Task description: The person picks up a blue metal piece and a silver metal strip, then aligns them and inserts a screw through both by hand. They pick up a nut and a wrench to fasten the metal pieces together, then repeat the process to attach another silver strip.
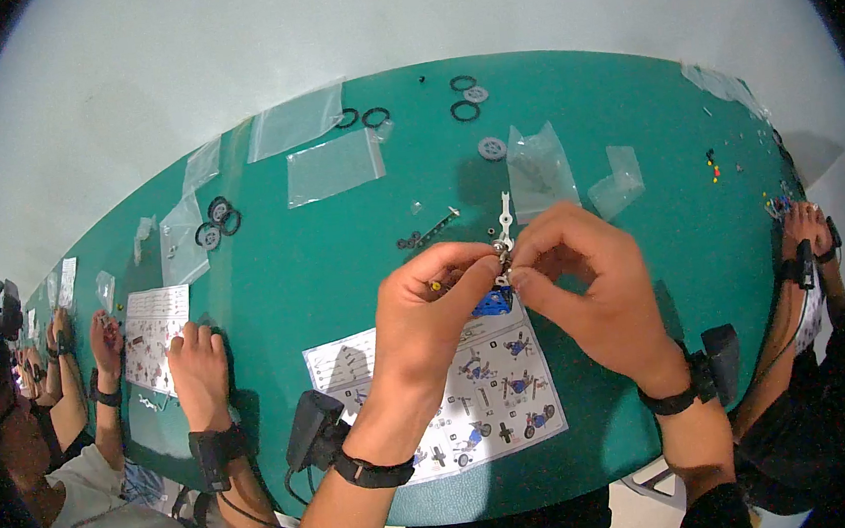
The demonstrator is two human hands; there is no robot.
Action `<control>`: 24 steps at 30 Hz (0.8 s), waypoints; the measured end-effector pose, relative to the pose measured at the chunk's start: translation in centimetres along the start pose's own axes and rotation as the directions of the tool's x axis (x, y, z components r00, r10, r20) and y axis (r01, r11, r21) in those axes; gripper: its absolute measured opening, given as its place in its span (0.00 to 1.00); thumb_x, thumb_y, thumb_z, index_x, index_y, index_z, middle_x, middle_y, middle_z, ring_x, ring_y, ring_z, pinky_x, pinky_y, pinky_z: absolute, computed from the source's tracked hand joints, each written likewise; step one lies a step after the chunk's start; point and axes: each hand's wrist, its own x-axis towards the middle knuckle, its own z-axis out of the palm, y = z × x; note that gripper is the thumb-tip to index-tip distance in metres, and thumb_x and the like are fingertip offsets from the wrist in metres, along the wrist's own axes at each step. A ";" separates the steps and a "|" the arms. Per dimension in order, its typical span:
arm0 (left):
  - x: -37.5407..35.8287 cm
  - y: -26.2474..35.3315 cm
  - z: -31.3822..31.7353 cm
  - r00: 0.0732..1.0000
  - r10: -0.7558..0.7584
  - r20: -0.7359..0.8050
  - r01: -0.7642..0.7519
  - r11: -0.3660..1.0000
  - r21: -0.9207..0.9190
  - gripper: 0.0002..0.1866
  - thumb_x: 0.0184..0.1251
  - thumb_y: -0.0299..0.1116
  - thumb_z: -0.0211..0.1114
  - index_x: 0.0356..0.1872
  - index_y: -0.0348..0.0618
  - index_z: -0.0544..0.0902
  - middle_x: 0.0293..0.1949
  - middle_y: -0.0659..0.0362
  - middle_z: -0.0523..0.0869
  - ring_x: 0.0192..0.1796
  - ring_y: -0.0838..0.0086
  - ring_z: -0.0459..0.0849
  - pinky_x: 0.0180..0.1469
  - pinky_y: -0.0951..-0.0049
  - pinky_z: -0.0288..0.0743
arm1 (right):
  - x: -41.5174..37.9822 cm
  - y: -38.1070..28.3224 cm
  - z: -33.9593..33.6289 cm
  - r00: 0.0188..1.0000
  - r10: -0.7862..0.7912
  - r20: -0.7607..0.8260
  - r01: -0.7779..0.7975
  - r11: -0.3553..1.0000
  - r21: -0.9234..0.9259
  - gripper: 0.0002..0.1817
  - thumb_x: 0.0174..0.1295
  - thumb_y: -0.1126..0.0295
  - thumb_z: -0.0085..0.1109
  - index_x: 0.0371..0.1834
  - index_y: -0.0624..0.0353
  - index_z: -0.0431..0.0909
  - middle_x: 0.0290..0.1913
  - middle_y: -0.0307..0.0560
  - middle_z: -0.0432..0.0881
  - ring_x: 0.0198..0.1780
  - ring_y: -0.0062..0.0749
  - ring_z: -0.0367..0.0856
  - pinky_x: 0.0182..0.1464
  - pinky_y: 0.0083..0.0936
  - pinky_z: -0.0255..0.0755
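My left hand (pixel 433 301) and my right hand (pixel 588 281) meet above the green table (pixel 342 250), both pinching a small metal part assembly (pixel 503 253). A thin white strip (pixel 505 216) sticks up from it. A small yellow piece (pixel 435 286) sits between my left fingers. A blue model piece (pixel 493 303) lies just under my hands on the instruction sheet (pixel 472 389). Both wrists wear black bands with devices.
Clear plastic bags (pixel 333 166), black rubber rings (pixel 464 110), grey wheels (pixel 492 147) and a dark rod (pixel 435 230) lie scattered on the table. A person's hand (pixel 198 363) rests on another sheet at left. Another person's hand (pixel 803 234) works at the right edge near small colourful parts (pixel 713 167).
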 end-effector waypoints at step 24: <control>-0.3 0.6 -0.2 0.998 0.028 0.060 -0.034 0.994 0.106 0.07 0.70 0.24 0.73 0.45 0.37 0.91 0.38 0.62 0.91 0.40 0.83 0.85 0.43 0.80 0.77 | 0.2 -0.2 -0.6 0.960 0.273 0.054 -0.274 0.891 0.362 0.07 0.66 0.78 0.69 0.41 0.63 0.79 0.37 0.41 0.85 0.37 0.21 0.85 0.40 0.19 0.81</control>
